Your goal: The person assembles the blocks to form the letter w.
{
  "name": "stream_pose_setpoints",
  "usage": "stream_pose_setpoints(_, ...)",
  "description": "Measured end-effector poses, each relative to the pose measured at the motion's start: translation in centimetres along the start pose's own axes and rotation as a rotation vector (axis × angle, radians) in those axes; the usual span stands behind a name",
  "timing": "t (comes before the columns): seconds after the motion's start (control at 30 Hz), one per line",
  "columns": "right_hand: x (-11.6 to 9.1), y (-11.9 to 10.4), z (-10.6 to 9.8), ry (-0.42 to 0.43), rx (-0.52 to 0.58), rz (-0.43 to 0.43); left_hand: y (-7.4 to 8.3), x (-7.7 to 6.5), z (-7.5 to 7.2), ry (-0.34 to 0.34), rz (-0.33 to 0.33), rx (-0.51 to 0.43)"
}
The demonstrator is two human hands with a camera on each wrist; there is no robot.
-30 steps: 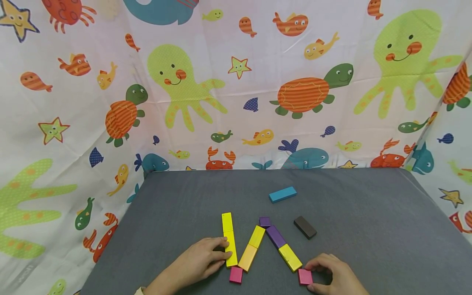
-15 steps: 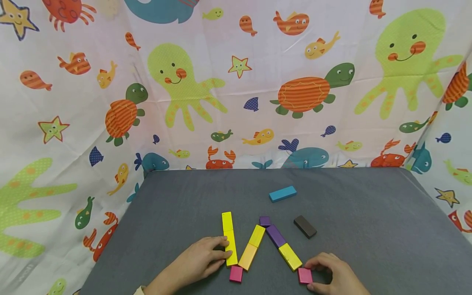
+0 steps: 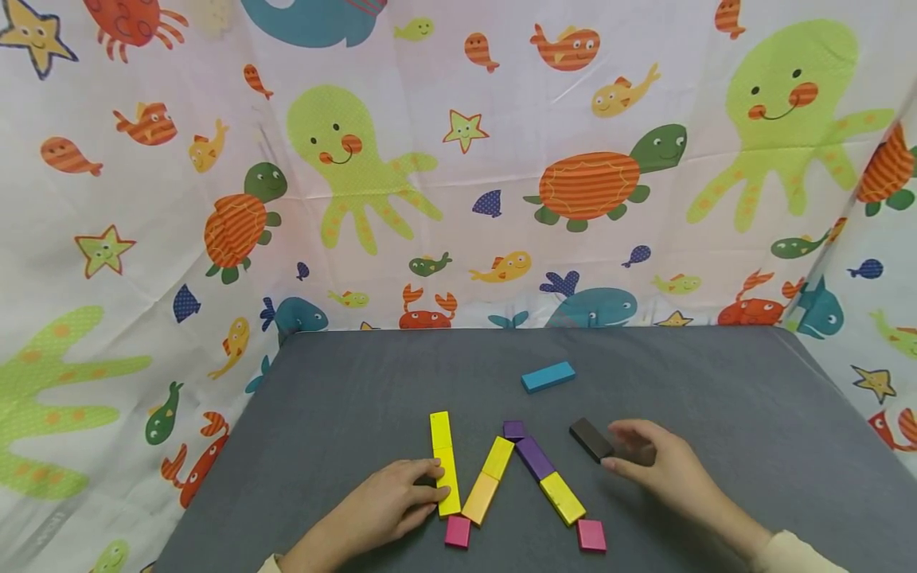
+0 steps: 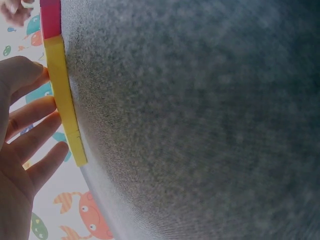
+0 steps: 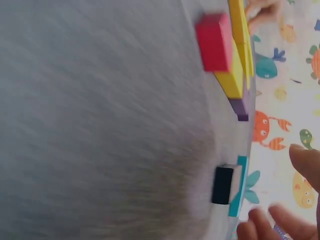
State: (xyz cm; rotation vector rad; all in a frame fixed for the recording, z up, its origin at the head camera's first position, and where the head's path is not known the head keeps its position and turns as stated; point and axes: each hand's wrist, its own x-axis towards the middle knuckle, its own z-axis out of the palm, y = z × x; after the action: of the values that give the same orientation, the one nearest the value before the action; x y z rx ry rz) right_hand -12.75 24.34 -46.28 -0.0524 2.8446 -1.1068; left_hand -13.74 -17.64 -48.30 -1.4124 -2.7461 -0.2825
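My left hand (image 3: 397,501) rests with loosely extended fingertips against the lower yellow block (image 3: 450,477); a second yellow block (image 3: 440,430) continues the row behind it. In the head view my right hand (image 3: 666,461) is beside a dark grey block (image 3: 591,440), thumb and fingers apart with nothing between them. The thumb tip is right at the block's near end. A zigzag runs rightward: pink block (image 3: 458,532), orange block (image 3: 480,499), yellow block (image 3: 497,458), small purple block (image 3: 513,430), long purple block (image 3: 533,457), another yellow block (image 3: 562,498) and a right-hand pink block (image 3: 591,535).
A blue block (image 3: 548,376) lies farther back on the grey cloth-covered table (image 3: 358,382). Behind the table's far edge hangs a white curtain (image 3: 401,286) printed with sea animals, which also runs along both sides.
My right hand has let go of the right-hand pink block and moved away from me to the dark grey block. The left hand stays on the yellow block.
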Motion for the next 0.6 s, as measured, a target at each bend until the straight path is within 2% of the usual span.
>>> stream_pose_setpoints(0.17, 2.8, -1.5, 0.2, 0.06, -0.035, -0.004, 0.0, 0.0, -0.1, 0.0, 0.005, -0.007)
stream_pose_setpoints(0.4, 6.1, -4.1, 1.8, 0.08, -0.065, 0.093, 0.1, 0.0, -0.3, -0.044, -0.011, -0.025)
stream_pose_setpoints(0.6, 8.2, -5.2, 3.5, 0.069, -0.076, 0.165, 0.2, 0.1, -0.5, -0.058, -0.021, -0.035)
